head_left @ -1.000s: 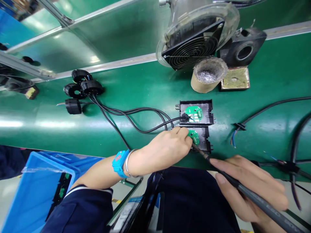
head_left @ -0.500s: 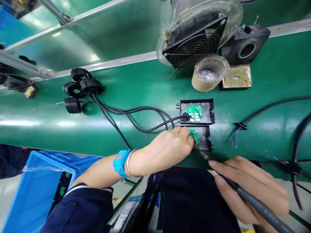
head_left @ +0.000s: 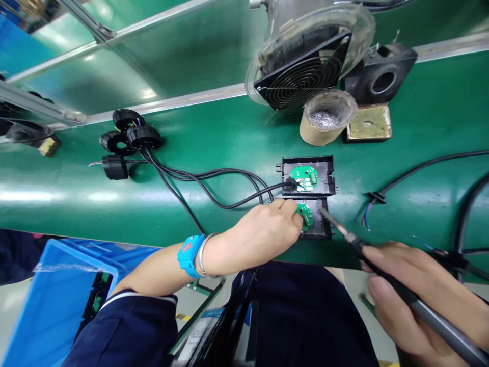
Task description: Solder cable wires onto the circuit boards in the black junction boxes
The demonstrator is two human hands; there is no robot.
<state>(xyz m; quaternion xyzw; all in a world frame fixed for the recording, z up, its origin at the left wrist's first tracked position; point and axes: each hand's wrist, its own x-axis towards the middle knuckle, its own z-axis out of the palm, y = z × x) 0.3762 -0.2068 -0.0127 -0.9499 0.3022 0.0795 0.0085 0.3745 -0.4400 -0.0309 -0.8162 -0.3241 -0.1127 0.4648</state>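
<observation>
- far case point(head_left: 324, 173) is my reference; its green board point(head_left: 307, 172) sits inside, cable point(head_left: 275, 189) in from the left, wire ends at the pads; looks wired, joint quality too small to judge
- near case point(head_left: 321, 224) just beside the far case, on the person's side; its board point(head_left: 305, 211) is in place but partly behind the left hand, so can't tell if any wire is joined; I'd call this one in progress
- left hand point(head_left: 267, 229) over the left part of the near case, nearer the person than the far case; fingers bunched together, whatever they pinch is hidden
- right hand point(head_left: 424, 285) well right of the far case, person's side; fingers clamped on the soldering iron point(head_left: 434, 319), tip over the near case's right end, off the board
- right of the far case: another cable point(head_left: 405, 180), loose wire ends point(head_left: 367, 216), no board on it, so looks undone
- well left of the far case: black round housings point(head_left: 144, 136) with cables running towards it; beyond it, solder cup point(head_left: 313, 133) and sponge point(head_left: 369, 125)
</observation>
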